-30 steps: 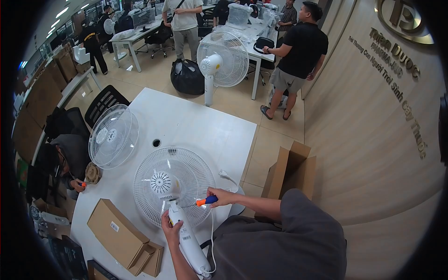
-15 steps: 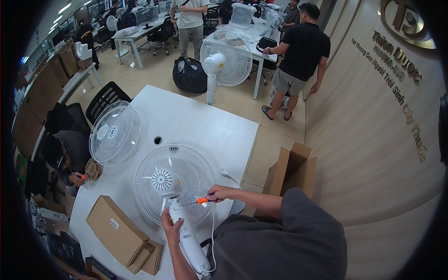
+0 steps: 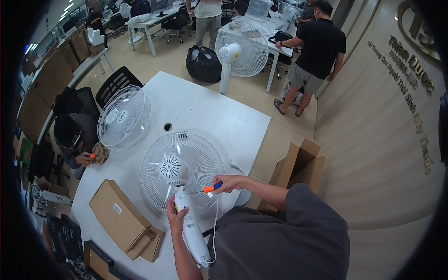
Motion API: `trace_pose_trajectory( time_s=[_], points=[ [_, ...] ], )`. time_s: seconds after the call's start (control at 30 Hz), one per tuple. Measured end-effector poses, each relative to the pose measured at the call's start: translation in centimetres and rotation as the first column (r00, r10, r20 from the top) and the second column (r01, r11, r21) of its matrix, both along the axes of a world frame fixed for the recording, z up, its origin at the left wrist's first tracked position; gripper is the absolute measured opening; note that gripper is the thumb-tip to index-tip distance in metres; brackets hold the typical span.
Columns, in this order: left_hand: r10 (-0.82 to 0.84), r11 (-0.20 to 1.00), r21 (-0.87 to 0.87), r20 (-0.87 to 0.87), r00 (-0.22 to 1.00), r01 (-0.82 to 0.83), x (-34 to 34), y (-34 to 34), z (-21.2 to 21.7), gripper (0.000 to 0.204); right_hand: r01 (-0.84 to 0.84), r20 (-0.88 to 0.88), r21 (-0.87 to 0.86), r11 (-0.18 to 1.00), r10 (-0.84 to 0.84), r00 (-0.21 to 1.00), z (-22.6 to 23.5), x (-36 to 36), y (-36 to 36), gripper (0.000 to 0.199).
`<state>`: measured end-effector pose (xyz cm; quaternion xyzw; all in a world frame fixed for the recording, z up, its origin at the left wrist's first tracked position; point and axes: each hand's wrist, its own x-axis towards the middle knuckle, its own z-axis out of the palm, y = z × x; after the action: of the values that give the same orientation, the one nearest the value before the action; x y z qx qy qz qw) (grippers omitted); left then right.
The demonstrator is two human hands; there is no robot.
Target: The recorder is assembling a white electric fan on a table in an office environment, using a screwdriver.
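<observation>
White fan stem (image 3: 189, 219) clasped by left hand (image 3: 175, 215); right hand (image 3: 232, 183) grips screwdriver (image 3: 210, 188) near table edge (image 3: 261, 144).

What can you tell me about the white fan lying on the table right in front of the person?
The white fan lies on the white table, its round wire grille flat and its back facing up. A ribbed round motor housing sits at the grille's centre, and a glossy plastic stem runs from it toward the person. The left hand wraps around the stem; the right hand holds an orange-and-blue screwdriver with its tip at the neck below the housing. A thin white cord trails beside the stem.
</observation>
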<state>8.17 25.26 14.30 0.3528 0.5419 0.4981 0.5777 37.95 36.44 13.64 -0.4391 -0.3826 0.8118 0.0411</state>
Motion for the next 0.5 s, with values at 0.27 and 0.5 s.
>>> trace_pose_trajectory(
  time_s=[0.27, 0.5],
  points=[
    [0.012, 0.999, -0.035, -0.002, 1.0, -0.012, -0.2, -0.6, 0.8, 0.072, -0.094, 0.134, 0.713, 0.695, -0.003, 0.991, -0.2, -0.9, -1.8, 0.041],
    [0.017, 1.0, -0.015, -0.034, 0.999, -0.018, -0.6, -1.7, 0.5, 0.074, -0.112, 0.132, 0.814, 0.57, 0.006, 0.991, -2.3, -1.2, -1.8, 0.036]
  ],
)
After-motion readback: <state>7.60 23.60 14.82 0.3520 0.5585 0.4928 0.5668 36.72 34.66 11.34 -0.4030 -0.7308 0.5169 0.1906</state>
